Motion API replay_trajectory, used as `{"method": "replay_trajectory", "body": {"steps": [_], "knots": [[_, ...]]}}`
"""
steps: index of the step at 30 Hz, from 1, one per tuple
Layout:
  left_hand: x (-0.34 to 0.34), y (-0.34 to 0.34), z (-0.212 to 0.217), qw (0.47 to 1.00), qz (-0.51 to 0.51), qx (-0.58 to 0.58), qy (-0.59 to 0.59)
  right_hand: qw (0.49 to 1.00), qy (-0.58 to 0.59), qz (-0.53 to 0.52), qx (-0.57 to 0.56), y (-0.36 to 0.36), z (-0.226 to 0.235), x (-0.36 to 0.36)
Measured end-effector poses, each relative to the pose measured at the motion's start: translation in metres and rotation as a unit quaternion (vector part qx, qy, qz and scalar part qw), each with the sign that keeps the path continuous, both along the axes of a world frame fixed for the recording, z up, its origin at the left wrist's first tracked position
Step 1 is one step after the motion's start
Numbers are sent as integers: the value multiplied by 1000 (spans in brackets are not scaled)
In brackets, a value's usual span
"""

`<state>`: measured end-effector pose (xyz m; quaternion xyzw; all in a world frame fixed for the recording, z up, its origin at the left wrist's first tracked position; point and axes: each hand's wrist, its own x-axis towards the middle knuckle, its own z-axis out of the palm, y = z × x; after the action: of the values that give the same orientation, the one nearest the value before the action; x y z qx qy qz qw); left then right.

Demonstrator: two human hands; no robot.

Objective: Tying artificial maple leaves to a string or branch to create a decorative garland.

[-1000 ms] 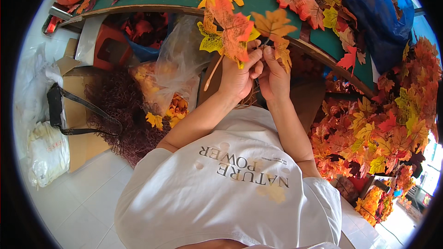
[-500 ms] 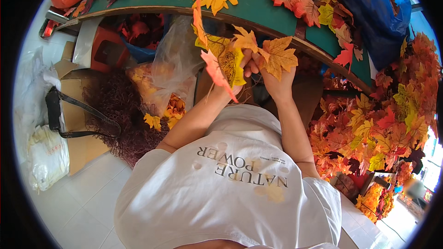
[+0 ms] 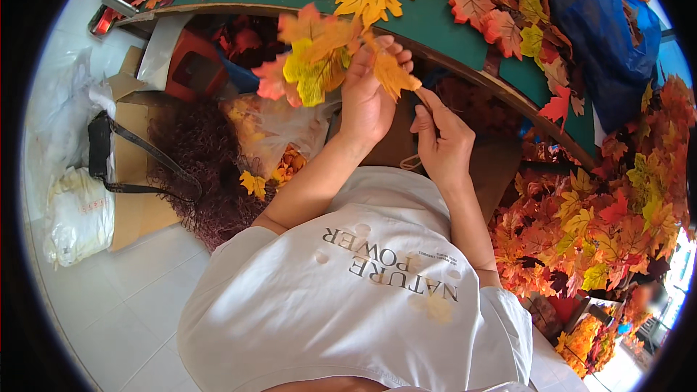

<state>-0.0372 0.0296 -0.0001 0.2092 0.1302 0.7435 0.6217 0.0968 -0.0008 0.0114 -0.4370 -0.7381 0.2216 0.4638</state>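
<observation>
A strand of artificial maple leaves (image 3: 314, 71), orange, pink and yellow-green, hangs in front of the green table's edge. My left hand (image 3: 370, 101) is closed around its stem, palm turned up, with leaves spilling over to the left. An orange leaf (image 3: 394, 72) on the strand covers part of those fingers. Lower and to the right, my right hand (image 3: 444, 138) pinches the strand's thin brown stem end. The strand's far leaves are slightly blurred.
The green tabletop (image 3: 450, 36) carries yellow leaves (image 3: 367, 0) and red leaves (image 3: 501, 29). A large leaf heap (image 3: 573, 225) lies at right, below a blue plastic bag (image 3: 599, 36). At left are a dark curly vine bundle (image 3: 200, 160), a cardboard box (image 3: 138, 203) and a red stool (image 3: 196, 65).
Both hands have moved apart, the left up and the right lower. The leaf strand has swung up and left, and the right hand has shifted from a leaf to the stem end.
</observation>
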Motion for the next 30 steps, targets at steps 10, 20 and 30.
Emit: {"method": "replay_trajectory", "body": {"steps": [10, 20, 30], "knots": [[50, -28, -3, 991, -3, -134, 2, 954, -197, -120, 193, 6, -4, 22], [51, -26, -28, 978, -101, -113, 144, 969, -222, -41, 100, 9, -13, 34], [19, -9, -29, 985, -103, -117, -68, 943, -138, -147, 264, 151, 54, 44]]}}
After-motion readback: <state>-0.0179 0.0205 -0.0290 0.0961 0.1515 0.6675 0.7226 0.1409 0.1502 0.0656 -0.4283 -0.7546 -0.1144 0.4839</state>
